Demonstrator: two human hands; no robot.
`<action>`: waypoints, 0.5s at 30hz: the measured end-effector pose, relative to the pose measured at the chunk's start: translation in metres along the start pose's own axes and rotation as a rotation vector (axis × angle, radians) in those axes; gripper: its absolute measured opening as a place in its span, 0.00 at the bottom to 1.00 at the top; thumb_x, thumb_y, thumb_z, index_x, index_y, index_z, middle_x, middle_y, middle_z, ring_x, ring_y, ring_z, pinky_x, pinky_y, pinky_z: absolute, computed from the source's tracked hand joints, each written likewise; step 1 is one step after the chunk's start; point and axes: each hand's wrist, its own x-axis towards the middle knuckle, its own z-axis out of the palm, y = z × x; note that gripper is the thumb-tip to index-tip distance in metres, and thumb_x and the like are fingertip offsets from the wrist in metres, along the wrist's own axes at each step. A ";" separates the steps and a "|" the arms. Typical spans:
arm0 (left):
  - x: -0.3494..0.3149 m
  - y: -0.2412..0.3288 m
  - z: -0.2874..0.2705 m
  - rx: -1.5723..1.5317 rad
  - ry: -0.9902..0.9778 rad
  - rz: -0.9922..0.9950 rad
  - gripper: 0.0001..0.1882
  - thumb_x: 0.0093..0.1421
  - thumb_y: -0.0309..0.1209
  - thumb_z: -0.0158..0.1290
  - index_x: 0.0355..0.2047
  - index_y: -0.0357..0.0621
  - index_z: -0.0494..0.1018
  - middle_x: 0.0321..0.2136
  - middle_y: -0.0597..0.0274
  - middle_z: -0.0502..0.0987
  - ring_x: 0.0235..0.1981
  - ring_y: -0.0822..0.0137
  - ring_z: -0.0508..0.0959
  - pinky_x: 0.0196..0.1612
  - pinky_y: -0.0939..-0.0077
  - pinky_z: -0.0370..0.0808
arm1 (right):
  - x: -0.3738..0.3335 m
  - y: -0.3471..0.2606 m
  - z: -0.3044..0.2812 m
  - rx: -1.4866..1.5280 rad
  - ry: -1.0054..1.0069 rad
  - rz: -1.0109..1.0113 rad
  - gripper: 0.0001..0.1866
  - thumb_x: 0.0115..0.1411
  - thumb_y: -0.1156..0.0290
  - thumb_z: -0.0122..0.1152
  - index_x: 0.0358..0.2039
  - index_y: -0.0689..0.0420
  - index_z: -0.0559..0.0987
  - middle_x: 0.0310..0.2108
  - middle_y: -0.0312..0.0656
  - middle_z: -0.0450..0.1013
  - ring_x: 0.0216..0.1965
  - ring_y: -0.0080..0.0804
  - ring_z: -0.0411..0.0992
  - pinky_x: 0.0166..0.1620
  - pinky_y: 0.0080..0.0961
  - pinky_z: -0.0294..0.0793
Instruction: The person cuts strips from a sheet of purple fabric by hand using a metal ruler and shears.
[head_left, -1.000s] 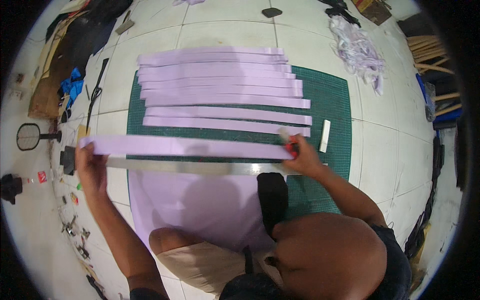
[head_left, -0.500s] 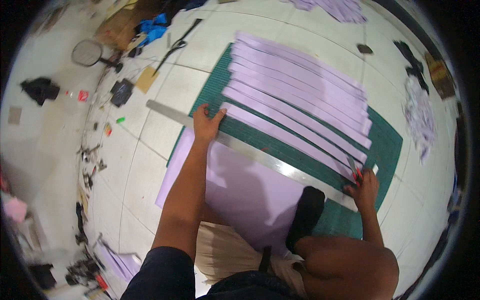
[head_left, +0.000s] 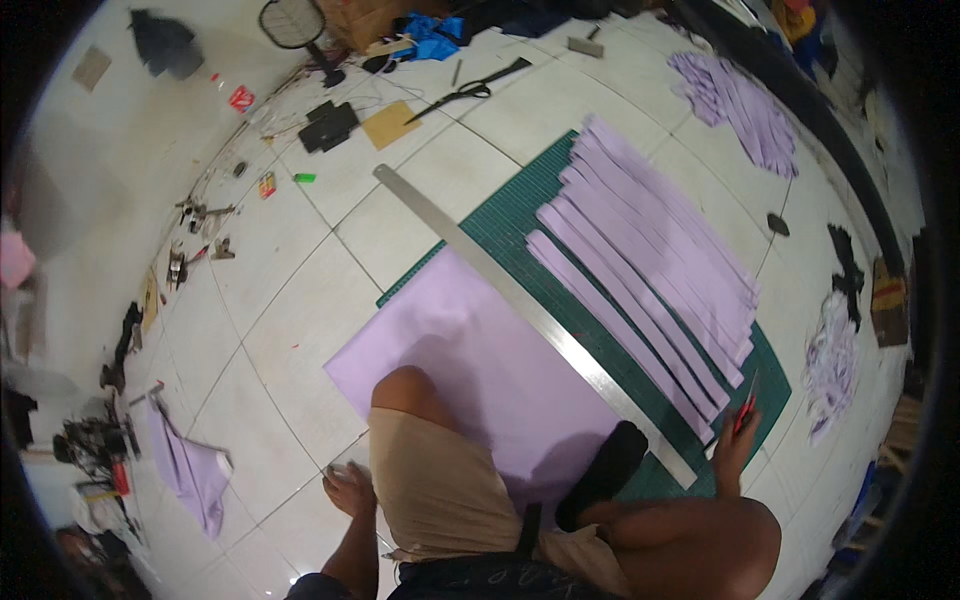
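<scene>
Your right hand (head_left: 734,449) grips the red-handled cutter (head_left: 744,413) at near right; your left hand (head_left: 350,489), fingers loose and empty, is at near left. The ruler (head_left: 535,318) lies unheld along the lilac cloth (head_left: 450,325); bumping it could skew alignment.

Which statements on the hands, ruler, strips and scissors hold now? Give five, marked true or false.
The right hand holds a red-handled tool. True.
The metal ruler extends beyond the green mat. True.
The left hand grips the ruler. False: it is over the floor tiles.
The ruler lies on top of the lilac strips. False: the strips lie apart from it, on its far side.
The black scissors lie on the mat. False: they lie off it.
</scene>
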 end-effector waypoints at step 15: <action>-0.021 0.027 0.001 0.104 0.062 -0.184 0.38 0.67 0.58 0.40 0.70 0.51 0.54 0.70 0.45 0.52 0.71 0.45 0.49 0.71 0.45 0.43 | 0.122 -0.441 0.024 0.076 -0.294 -0.595 0.15 0.68 0.60 0.59 0.43 0.57 0.69 0.26 0.32 0.64 0.23 0.17 0.61 0.26 0.19 0.63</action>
